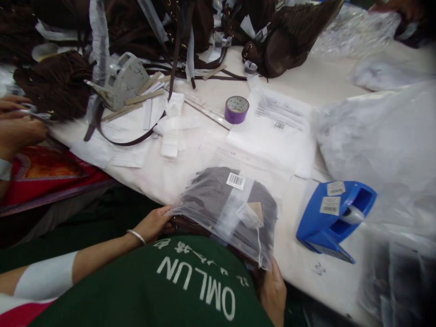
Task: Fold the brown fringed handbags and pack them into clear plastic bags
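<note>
- The left grip [156,223] pinches the near left corner of a clear plastic bag [200,209].
- The right grip [273,290] is closed on the same bag's near right corner, its fingers partly hidden.
- The bag lies flat between the two grips, reaching from the front edge of the white tabletop [303,265] inward; dark fringed material [218,179] shows through it.
- On the bag, ahead of and between the grips, sits a white barcode label [235,180]; a brown tag [257,212] is nearer the right grip.
- Ahead and to the right of the right grip, apart from the bag, stands a blue tape dispenser [335,220].
- Straight ahead of the grips, beyond the bag, are a purple tape roll [235,117] and, just right of it, printed white packaging [272,136].
- Farther ahead of the left grip, toward its left, are a grey tape dispenser [127,81] and a curved brown strap [131,143].
- Well to the left of the left grip, another person's hands [23,131] are beside brown fringed material [56,86].
</note>
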A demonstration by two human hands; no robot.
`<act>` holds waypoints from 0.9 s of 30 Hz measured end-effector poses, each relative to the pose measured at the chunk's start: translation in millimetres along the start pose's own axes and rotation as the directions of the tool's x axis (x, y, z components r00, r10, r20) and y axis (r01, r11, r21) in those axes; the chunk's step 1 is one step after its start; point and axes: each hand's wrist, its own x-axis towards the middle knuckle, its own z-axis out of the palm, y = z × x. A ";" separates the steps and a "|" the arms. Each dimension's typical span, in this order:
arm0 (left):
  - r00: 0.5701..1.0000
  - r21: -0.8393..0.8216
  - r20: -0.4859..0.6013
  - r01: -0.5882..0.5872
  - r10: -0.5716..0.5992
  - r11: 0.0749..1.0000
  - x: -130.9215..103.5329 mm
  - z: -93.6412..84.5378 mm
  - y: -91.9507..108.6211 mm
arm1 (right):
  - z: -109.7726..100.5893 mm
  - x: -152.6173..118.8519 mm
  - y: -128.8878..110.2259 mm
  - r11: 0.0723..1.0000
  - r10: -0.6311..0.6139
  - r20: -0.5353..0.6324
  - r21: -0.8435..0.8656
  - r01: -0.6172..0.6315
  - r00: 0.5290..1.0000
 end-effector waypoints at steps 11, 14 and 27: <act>0.995 0.021 -0.024 -0.096 0.096 0.995 15.7 -3.8 -10.6 | 0.9 7.4 -2.6 0.999 0.038 -0.040 -0.020 -0.039 0.998; 0.996 -0.006 -0.035 -0.088 0.088 0.996 15.4 -2.4 -8.2 | 1.0 6.9 -3.0 0.998 0.057 -0.020 -0.029 -0.058 0.998; 0.995 -0.020 -0.008 -0.096 0.096 0.995 17.7 -4.2 -7.9 | 1.2 8.1 0.3 0.994 0.111 -0.008 0.013 -0.111 0.994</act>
